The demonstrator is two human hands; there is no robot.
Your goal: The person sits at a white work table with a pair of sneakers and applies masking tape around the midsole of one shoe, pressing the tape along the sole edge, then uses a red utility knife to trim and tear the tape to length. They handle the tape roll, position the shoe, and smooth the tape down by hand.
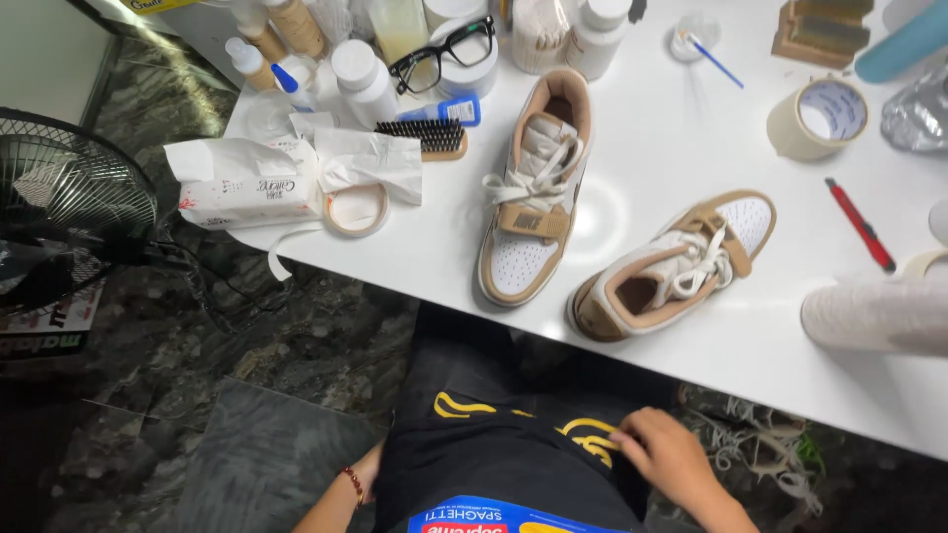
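The right hand [664, 456] rests low in the view on a black apron [494, 444] with yellow markings, fingers loosely curled and pressing the cloth — it holds nothing that can be seen. Of the left arm only the wrist shows, wearing a red bead bracelet [354, 484]; the left hand itself is hidden behind the apron, so its grip cannot be told.

Above the right hand, up on the white table [642, 128], lie two tan-and-white sneakers, well apart from it. The nearer sneaker [671, 266] lies slanted close to the table's near edge, almost straight above the hand. The other sneaker [533, 188] lies further left — toe toward the person, heel toward the bottles.

Around them: a dark-bristled brush [425, 136], black glasses [442, 54], a roll of masking tape [818, 118], a red utility knife [859, 225], and a tissue pack [247, 183].
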